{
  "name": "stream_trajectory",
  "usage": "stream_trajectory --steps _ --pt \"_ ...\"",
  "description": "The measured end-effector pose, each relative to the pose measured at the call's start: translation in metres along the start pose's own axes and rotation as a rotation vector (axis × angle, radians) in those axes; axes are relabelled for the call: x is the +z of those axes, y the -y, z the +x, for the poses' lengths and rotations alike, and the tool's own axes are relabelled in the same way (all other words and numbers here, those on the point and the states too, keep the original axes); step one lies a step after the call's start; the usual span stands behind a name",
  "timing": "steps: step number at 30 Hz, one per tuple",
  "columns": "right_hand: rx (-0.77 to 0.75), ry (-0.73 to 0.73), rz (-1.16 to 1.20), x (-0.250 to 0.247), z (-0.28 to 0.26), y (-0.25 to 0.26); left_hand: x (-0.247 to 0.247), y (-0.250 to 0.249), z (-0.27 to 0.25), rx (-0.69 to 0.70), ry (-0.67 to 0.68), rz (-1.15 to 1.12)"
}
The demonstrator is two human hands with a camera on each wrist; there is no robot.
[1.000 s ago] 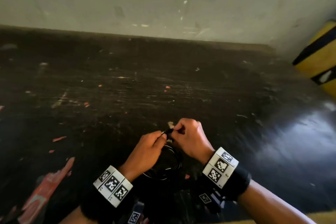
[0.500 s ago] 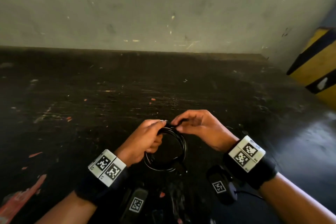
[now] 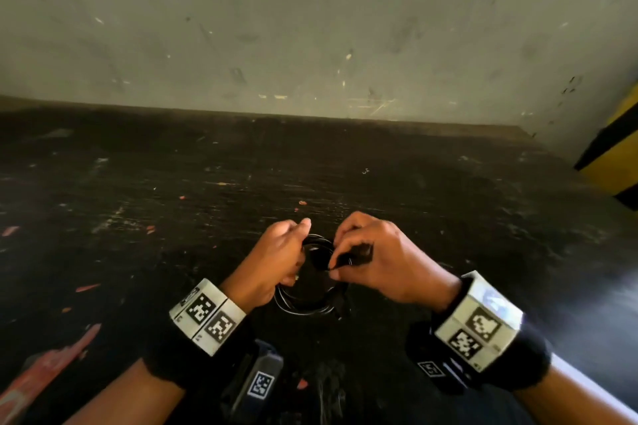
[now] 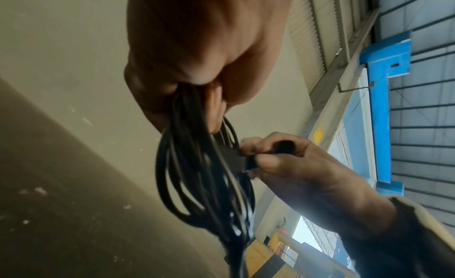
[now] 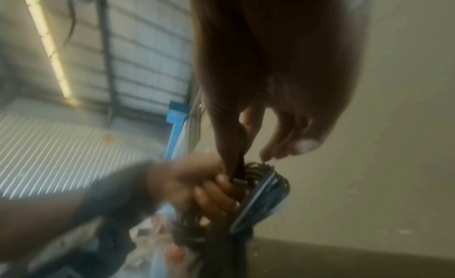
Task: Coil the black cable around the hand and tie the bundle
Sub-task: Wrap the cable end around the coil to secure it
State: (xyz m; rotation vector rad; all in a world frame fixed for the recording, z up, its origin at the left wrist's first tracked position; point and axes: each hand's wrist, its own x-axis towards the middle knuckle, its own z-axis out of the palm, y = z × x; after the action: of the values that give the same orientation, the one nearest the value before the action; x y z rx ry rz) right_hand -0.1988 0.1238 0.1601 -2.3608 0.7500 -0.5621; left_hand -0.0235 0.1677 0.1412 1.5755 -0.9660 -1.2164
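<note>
Over dark scuffed floor (image 3: pixel 172 200), left hand (image 3: pixel 272 259) grips the coiled cable (image 3: pixel 303 307) steady while right hand (image 3: pixel 383 259) pinches the strap (image 4: pixel 236 155) to bind it.

The black cable (image 3: pixel 307 300) is gathered into a round bundle of several thin, glossy loops, hanging upright above the dark floor. A flat black strap (image 4: pixel 234 155), seemingly a tie, crosses the loops near the top.

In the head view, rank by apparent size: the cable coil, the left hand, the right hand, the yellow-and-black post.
1. Right hand
2. Left hand, slightly smaller
3. Cable coil, partly hidden by both hands
Yellow-and-black post: cut off by the frame edge and farther away, so unranked.
</note>
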Motion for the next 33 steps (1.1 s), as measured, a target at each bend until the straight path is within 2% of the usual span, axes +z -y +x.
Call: stream_trajectory --steps 4,7,11,13,16,18,22,26,33 --pt "-0.059 -0.063 -0.09 0.013 0.007 -0.007 0.0 -0.003 -0.006 0.031 0.019 0.023" --pt "-0.154 -0.189 -0.085 0.023 0.007 -0.011 -0.003 -0.005 -0.008 0.08 0.011 -0.029" --pt "-0.105 -0.46 -0.057 0.025 0.007 -0.02 -0.009 0.004 -0.015 0.132 -0.01 -0.028" --pt "-0.081 -0.511 -0.039 0.025 0.007 -0.022 -0.01 0.009 -0.018 0.116 0.017 -0.138" --pt "-0.092 -0.452 -0.047 0.028 0.004 -0.021 -0.005 0.01 -0.017 0.086 0.0 -0.307" --pt "-0.107 -0.403 -0.11 0.029 0.0 -0.021 -0.003 0.008 -0.014 0.11 -0.022 -0.296" --pt "-0.141 -0.303 -0.346 0.024 -0.001 -0.018 0.0 0.005 -0.012 0.119 0.019 -0.205" --pt "-0.225 -0.199 -0.434 0.023 0.001 -0.017 0.008 0.004 -0.011 0.098 0.046 -0.196" --pt "-0.262 -0.249 -0.405 0.024 -0.002 -0.018 0.012 0.006 -0.007 0.014 0.007 -0.174"
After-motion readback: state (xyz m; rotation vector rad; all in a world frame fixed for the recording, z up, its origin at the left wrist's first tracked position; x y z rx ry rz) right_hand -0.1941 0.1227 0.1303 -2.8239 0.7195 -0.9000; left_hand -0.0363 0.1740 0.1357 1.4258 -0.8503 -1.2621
